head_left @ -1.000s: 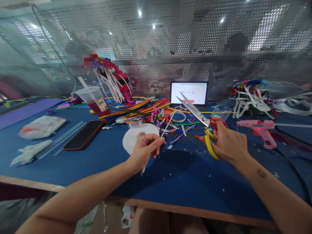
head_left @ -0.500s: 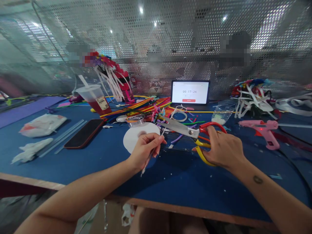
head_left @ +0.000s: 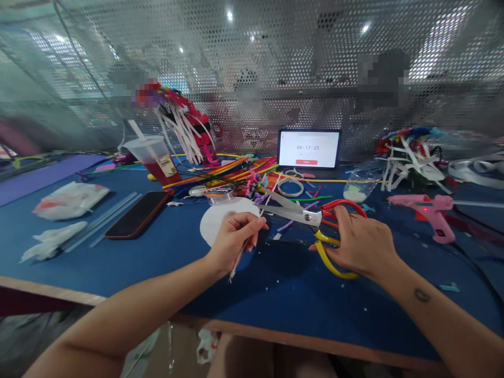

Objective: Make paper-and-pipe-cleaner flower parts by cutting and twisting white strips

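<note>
My left hand (head_left: 239, 236) pinches a thin white strip (head_left: 233, 270), whose lower end hangs below the fingers and whose upper end sticks up past the fingertips. Scissors (head_left: 301, 214) with red and yellow handles are in my right hand (head_left: 360, 239), their blades parted and pointing left at the strip's upper end. Whether the blades touch the strip I cannot tell. A white paper disc (head_left: 212, 223) lies partly behind my left hand. Beyond the blades are small colourful pieces (head_left: 255, 181) and a white ring coil (head_left: 290, 187).
A phone (head_left: 137, 215), clear sticks (head_left: 103, 221) and a tilted drink cup (head_left: 155, 160) are at left. A tablet (head_left: 309, 149) showing a timer stands at the back. On the right lies a pink glue gun (head_left: 435, 212) with a cable. The table edge (head_left: 252, 331) runs nearest me.
The scissors' blades and handles have opened wider, with the yellow handle lower. My left hand still holds the strip in nearly the same place. The timer has advanced one second.
</note>
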{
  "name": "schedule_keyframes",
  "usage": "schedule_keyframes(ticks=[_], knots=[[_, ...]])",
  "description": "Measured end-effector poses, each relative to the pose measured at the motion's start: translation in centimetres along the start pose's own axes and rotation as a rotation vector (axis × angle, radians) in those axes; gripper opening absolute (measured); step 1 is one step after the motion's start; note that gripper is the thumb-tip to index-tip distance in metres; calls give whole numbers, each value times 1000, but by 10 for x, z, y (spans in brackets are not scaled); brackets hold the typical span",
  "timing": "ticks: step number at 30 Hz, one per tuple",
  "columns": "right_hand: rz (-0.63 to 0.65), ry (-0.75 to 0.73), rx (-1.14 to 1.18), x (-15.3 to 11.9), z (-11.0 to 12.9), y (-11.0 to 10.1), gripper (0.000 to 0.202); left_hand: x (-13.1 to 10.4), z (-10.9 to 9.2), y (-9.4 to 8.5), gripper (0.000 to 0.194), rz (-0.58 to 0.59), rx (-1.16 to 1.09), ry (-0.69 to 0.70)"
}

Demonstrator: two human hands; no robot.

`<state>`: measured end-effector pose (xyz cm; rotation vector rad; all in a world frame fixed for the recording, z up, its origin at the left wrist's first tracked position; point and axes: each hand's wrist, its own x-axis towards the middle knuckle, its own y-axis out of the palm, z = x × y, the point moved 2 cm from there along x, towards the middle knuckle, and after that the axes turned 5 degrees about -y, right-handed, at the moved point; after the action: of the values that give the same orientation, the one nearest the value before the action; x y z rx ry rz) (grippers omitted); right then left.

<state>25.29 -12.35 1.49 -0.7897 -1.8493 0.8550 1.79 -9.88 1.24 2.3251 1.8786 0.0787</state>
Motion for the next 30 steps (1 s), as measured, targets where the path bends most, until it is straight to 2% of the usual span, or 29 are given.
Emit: schedule_keyframes(ticks=[9,20,30], knots=[[18,10,-19,0,5,0,58,0,1,1,23,1,-5,-21],[39,35,-11,-2,6,0,61,3,4,0,23,57,-63,-79],[111,10,-2,-2,8,3,61,4,6,0,25,68,-78,-108]])
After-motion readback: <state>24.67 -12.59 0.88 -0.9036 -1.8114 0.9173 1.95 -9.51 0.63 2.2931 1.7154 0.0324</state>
